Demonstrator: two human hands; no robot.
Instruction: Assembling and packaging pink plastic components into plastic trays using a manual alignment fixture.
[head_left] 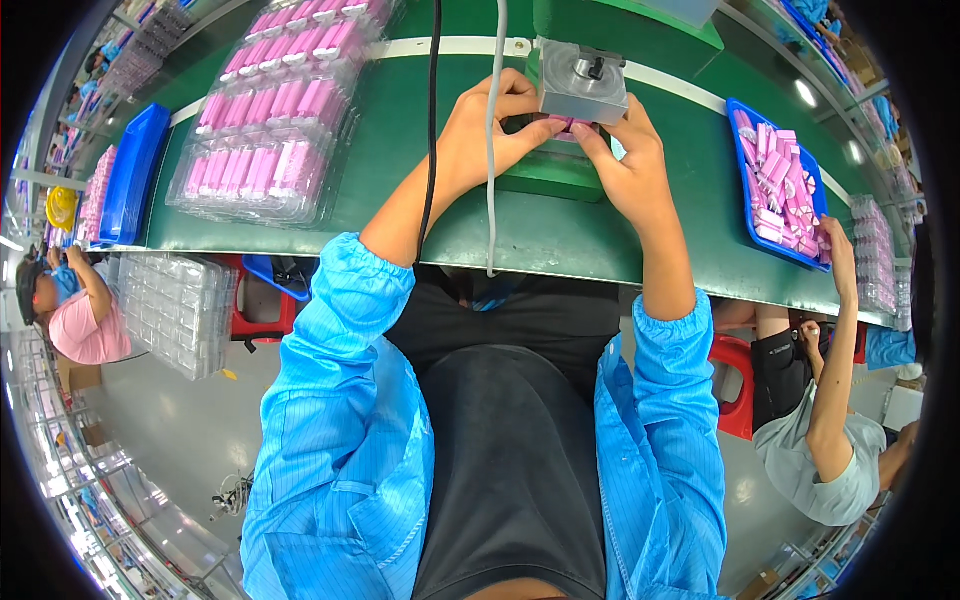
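My left hand point(492, 125) and my right hand point(628, 152) meet under a square metal block point(583, 98) with a round knob on top. Between the two thumbs a small pink piece point(566, 127) shows in part. The fingers of both hands are bent and closed around it, and the block hides some of them. Below and behind this sits a green machine base point(545, 178). Left of my hands, clear plastic trays point(335, 205) hold rows of pink pieces point(250, 168).
A black cable point(434, 130) and a grey cable point(491, 200) hang in front of my left arm. On the right, a blue bin point(735, 112) holds loose pink pieces, with a co-worker's hand point(838, 250) at its edge. Another blue bin point(135, 175) stands left on the green table point(400, 215).
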